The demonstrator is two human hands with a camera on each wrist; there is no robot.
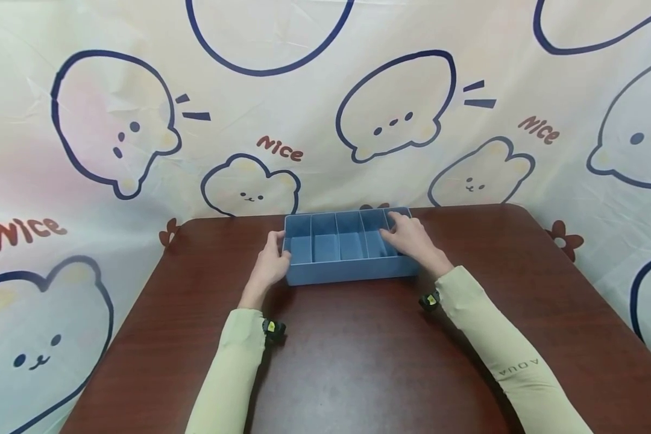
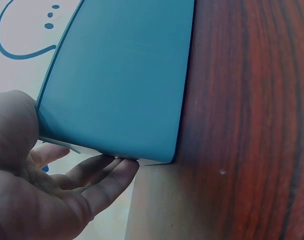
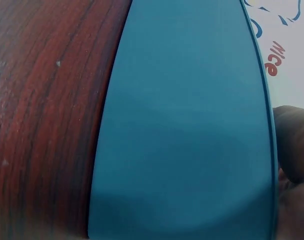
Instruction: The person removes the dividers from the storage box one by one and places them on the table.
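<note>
A blue divided box (image 1: 352, 270) with several compartments stands on the table. My left hand (image 1: 271, 262) grips its left end, with the thumb at the near left corner. In the left wrist view, the fingers (image 2: 109, 182) press against the end wall below the rim. My right hand (image 1: 412, 238) reaches over the right end. Its thumb and forefinger are spread to either side of the rightmost divider, near the back. In the right wrist view, the box's front wall (image 3: 187, 120) hides most of that hand; I cannot tell whether it pinches the divider.
The dark brown wooden table (image 1: 352, 349) extends around the box. A pale cloth (image 1: 314, 108) with cartoon bears and flowers hangs behind the table's far edge and along both sides. Each wrist carries a small black camera.
</note>
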